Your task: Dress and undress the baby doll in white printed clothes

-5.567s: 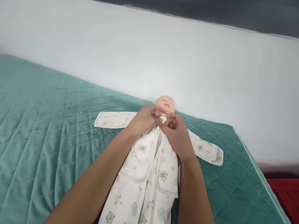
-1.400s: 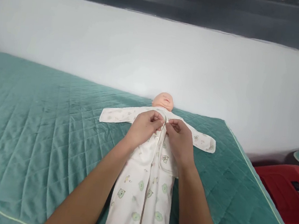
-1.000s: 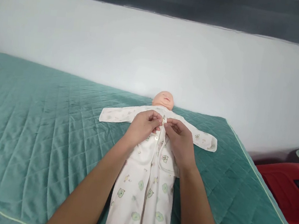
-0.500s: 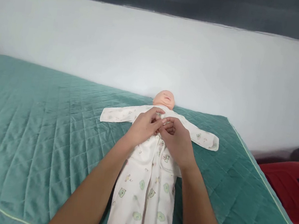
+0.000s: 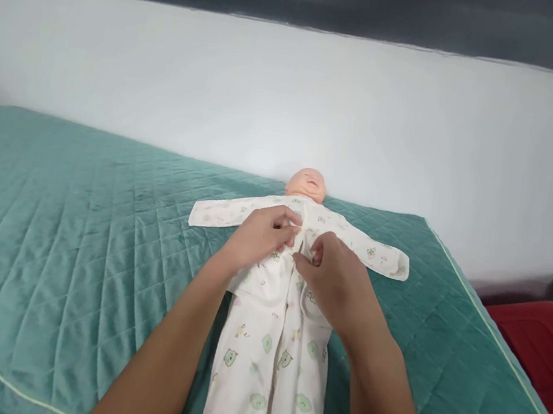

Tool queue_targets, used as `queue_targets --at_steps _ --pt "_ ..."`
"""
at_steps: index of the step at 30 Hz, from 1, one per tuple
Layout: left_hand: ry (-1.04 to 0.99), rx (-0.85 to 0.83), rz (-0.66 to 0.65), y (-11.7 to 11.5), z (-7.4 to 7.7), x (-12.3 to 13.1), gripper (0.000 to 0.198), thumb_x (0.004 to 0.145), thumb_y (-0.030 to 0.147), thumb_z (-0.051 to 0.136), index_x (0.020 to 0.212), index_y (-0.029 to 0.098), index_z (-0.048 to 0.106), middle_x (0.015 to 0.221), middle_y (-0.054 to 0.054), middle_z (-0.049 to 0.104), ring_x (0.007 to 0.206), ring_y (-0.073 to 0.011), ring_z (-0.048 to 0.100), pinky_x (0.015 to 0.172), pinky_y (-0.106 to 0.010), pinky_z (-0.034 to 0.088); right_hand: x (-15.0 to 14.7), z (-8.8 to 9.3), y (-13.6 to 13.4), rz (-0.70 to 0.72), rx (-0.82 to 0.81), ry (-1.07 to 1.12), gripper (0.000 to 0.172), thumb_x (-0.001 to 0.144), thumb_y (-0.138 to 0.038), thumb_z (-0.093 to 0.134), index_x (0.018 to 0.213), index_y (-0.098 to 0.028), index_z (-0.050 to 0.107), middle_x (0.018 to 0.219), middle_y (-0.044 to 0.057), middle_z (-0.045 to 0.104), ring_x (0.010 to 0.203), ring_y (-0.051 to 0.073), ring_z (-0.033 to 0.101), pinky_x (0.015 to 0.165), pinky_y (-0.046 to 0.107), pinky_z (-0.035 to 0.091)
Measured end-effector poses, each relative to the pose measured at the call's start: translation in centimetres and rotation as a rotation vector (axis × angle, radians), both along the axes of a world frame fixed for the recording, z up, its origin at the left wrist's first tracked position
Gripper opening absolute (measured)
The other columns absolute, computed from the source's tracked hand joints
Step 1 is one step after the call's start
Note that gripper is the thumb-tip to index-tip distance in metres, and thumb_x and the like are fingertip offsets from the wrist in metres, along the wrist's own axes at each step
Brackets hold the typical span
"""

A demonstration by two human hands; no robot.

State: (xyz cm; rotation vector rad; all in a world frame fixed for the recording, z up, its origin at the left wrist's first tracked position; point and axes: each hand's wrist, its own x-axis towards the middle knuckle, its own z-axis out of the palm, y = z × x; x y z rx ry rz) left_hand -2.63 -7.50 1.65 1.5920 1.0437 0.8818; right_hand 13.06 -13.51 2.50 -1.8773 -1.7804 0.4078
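A doll (image 5: 307, 184) lies on its back on a green quilted cover, its head toward the wall. It wears a white patterned top (image 5: 262, 279) with both sleeves spread and white patterned trousers (image 5: 243, 377). On the chest, my left hand (image 5: 266, 229) pinches the front edge of the top between thumb and fingers. My right hand (image 5: 332, 267) is just right of the front opening, thumb and fingers curled close together over the cloth. Whether it grips any cloth is hidden.
The green quilted cover (image 5: 92, 231) spreads over the bed, with a pale piped edge. Behind it stands a white wall (image 5: 220, 92) below a dark panel (image 5: 381, 11). A red case (image 5: 536, 346) is beyond the right edge.
My right hand has moved down and to the right, away from my left hand. More of the top's chest and front opening shows between them. The view has shifted slightly.
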Motion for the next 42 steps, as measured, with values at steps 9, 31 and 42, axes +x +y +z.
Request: queue_targets --at_steps 9,31,42 --pt "0.221 0.052 -0.265 -0.8 1.0 -1.6 0.020 0.078 0.040 0.070 0.081 0.020 0.070 0.072 0.000 0.062 0.064 -0.0125 0.054 0.053 -0.022 0.039 1.5 0.1 -0.9 0.091 -0.073 0.114 0.039 0.090 -0.037 0.056 0.060 -0.023 0.036 0.056 -0.002 0.047 0.051 0.014 0.036 0.050 0.030 0.022" --pt "0.263 0.148 -0.218 -1.6 1.1 -1.5 0.008 0.078 0.024 0.061 0.071 0.020 0.061 0.070 0.001 0.060 0.064 -0.0121 0.052 0.054 -0.022 0.035 0.5 -2.2 0.5 0.256 -0.072 1.003 0.037 0.087 -0.050 0.066 0.066 -0.020 0.058 0.053 -0.003 0.057 0.048 0.010 0.047 0.051 0.024 0.037" --pt "-0.106 -0.029 -0.333 -1.5 0.6 -1.7 0.024 0.086 0.040 0.067 0.087 0.017 0.061 0.073 -0.004 0.069 0.068 -0.0145 0.067 0.068 -0.027 0.055 1.0 -2.3 0.4 0.230 -0.108 1.124 0.033 0.085 -0.047 0.069 0.067 -0.020 0.061 0.052 -0.003 0.056 0.045 0.009 0.044 0.046 0.023 0.033"
